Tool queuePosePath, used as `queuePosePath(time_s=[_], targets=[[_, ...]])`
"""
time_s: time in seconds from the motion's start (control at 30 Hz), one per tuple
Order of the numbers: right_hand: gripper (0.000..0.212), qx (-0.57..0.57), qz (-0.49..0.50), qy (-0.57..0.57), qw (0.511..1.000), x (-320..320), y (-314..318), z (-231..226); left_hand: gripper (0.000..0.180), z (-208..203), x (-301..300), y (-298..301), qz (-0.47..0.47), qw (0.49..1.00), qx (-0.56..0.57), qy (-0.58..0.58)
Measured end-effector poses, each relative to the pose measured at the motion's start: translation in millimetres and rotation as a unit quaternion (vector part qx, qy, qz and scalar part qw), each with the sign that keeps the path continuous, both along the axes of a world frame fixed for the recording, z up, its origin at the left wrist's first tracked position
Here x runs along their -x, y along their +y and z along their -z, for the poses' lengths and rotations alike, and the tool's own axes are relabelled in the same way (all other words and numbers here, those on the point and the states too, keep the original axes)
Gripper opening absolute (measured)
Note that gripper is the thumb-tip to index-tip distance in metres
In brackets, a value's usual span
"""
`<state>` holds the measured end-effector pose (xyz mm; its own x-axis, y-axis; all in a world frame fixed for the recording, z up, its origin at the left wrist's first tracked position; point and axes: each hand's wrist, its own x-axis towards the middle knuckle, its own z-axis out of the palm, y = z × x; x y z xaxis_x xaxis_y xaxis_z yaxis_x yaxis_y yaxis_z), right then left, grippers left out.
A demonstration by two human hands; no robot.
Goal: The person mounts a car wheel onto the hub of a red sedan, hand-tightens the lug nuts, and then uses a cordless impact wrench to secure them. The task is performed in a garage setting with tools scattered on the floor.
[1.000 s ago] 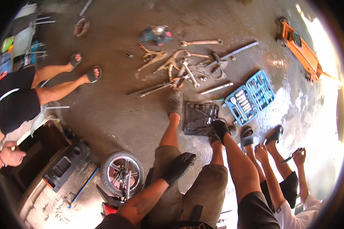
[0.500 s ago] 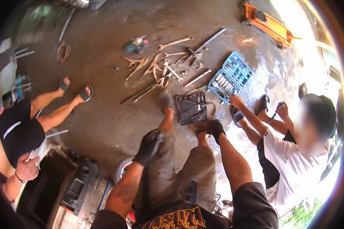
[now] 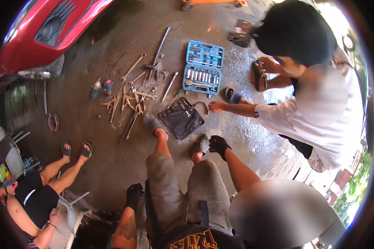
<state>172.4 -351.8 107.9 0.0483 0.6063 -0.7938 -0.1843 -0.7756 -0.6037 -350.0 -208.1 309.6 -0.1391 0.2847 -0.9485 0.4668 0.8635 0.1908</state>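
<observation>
I am crouched on wet concrete in grey shorts and grey clogs. My left hand [image 3: 134, 195], in a black glove, hangs beside my left thigh with its fingers loose and nothing in it. Also gloved in black, my right hand [image 3: 218, 145] hovers just right of my right clog [image 3: 202, 144], fingers apart and empty. A black tool pouch [image 3: 182, 119] lies open between my feet. A person in a white shirt [image 3: 320, 133] crouches at the right, one bare hand [image 3: 217, 107] reaching to the pouch's right edge.
An open blue socket-set case [image 3: 203, 68] lies beyond the pouch. Several loose wrenches and pliers [image 3: 135, 93] are scattered to its left. A red car [image 3: 37, 37] fills the top left. A seated person in sandals [image 3: 50, 182] is at lower left.
My left hand has come off my knee and dropped beside my thigh. The person in white has leaned in and reached toward the pouch. The view has swung toward the tools.
</observation>
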Motion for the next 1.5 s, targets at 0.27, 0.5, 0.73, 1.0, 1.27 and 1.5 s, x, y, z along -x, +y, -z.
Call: queuePosePath(time_s=[0.27,0.5,0.73,1.0,1.27,1.5], targets=[[0.026,0.264,0.255,-0.033,0.930,-57,-75,-102,0.025,-3,-106,30,0.113,0.979,-0.137,-0.104],[0.031,0.236,0.257,-0.009,0.937,-26,-99,-98,0.027,-18,-157,23,0.192,0.943,-0.268,-0.037],[0.026,0.103,0.073,-0.216,0.968,38,-77,-14,0.024,1,-72,2,0.129,0.956,-0.260,-0.034],[0.025,-0.235,-0.361,-0.313,0.846,49,25,-12,0.025,-18,-31,-14,0.112,0.977,-0.179,0.040],[0.025,0.124,-0.049,-0.036,0.990,38,122,-69,0.025,-25,-52,9,0.044,0.970,-0.236,0.041],[0.026,0.165,-0.076,-0.040,0.983,60,172,-69,0.027,-12,-4,21,-0.012,0.980,-0.197,0.036]])
